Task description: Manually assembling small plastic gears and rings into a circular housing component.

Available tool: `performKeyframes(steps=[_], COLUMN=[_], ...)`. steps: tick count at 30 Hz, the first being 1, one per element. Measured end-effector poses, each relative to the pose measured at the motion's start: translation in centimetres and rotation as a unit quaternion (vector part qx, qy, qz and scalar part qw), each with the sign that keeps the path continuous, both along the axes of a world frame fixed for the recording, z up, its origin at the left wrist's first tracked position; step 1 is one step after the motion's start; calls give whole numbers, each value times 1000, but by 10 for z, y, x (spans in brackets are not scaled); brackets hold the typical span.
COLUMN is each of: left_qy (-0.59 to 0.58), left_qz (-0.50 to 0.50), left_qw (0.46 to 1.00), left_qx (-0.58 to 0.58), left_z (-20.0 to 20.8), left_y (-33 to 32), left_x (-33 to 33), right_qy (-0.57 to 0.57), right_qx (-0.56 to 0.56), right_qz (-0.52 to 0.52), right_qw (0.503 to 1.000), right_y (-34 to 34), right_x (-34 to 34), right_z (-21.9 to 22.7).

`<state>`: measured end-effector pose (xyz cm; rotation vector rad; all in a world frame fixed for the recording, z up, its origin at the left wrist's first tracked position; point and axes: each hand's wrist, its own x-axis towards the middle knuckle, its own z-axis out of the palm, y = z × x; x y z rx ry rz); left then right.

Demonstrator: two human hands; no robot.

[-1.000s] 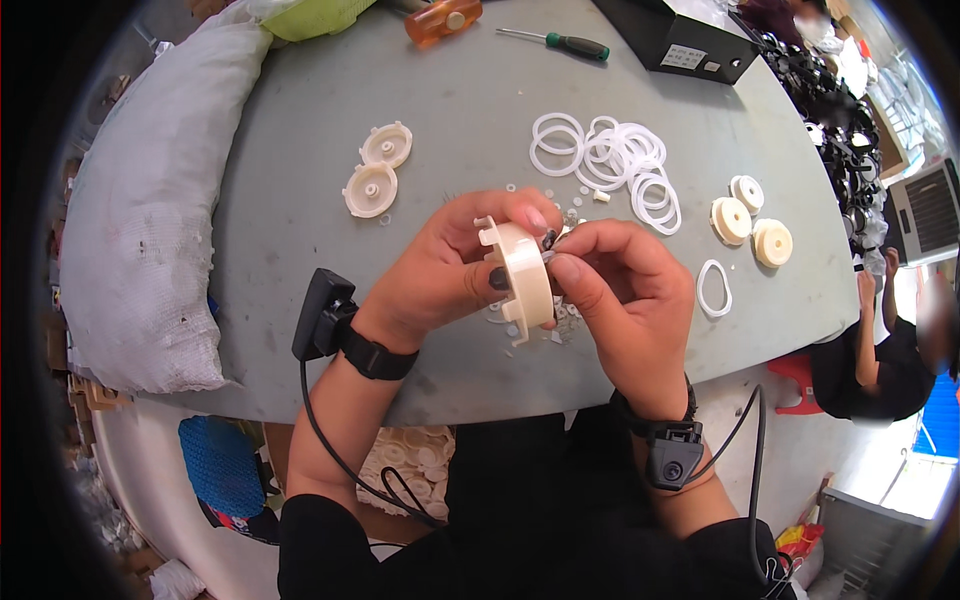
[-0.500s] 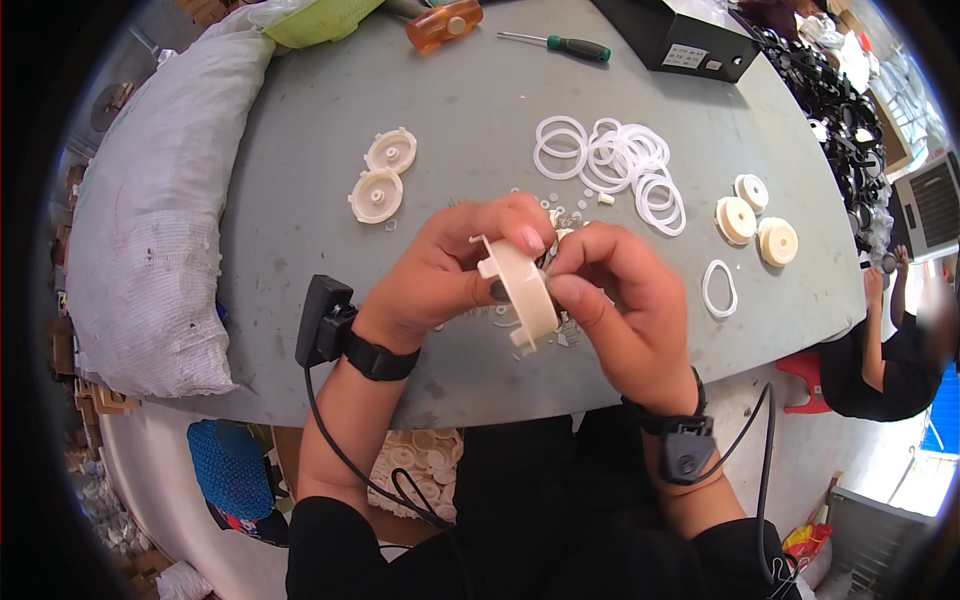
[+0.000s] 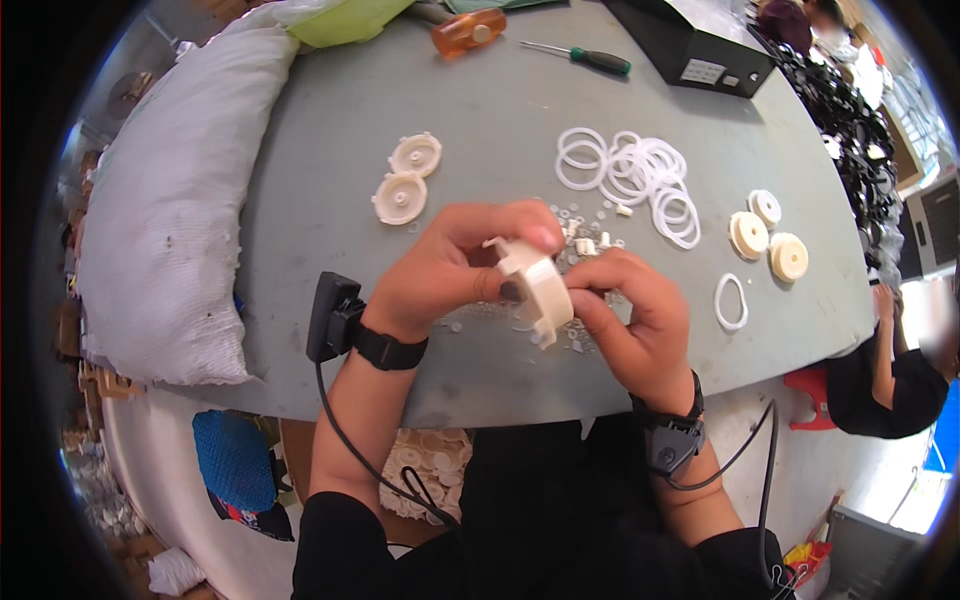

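My left hand (image 3: 470,262) grips a cream round plastic cap (image 3: 546,287) by its rim, fingers above and thumb on the tabbed side. The cap is tilted on edge. At its far side my right hand (image 3: 632,315) has thumb and forefinger pinched together. Whatever sits between those fingertips is hidden by the cap. Beneath both hands lie small loose parts (image 3: 585,243): little washers, white plugs and metal bits. Two similar cream caps (image 3: 400,198) rest on the table to the left, their insides facing up.
White rings (image 3: 640,172) lie heaped right of centre, with a single ring (image 3: 731,302) nearer me. Cream wheels (image 3: 789,257) sit at the right. A screwdriver (image 3: 600,60), orange-headed mallet (image 3: 468,33) and black box (image 3: 690,45) are at the back. A white sack (image 3: 170,220) fills the left edge.
The view has shifted a little, so the table's contents appear further right. The cap has turned slightly in my left hand. My right fingertips have drawn down along its side.
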<state>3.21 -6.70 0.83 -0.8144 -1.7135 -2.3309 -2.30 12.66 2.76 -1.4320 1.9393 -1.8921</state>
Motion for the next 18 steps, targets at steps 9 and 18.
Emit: performKeyframes(steps=[9, 18], left_qy=[-246, -250], left_qz=[415, 662], left_qw=[860, 487], left_qx=[-167, -511], left_z=[4, 4], left_y=[-76, -55], left_x=[4, 1], right_qy=[-271, -265], right_qx=[-25, -22], right_qz=[-70, -125], right_qw=[960, 956], right_y=[5, 6], right_x=[-3, -7], right_z=[-26, -23])
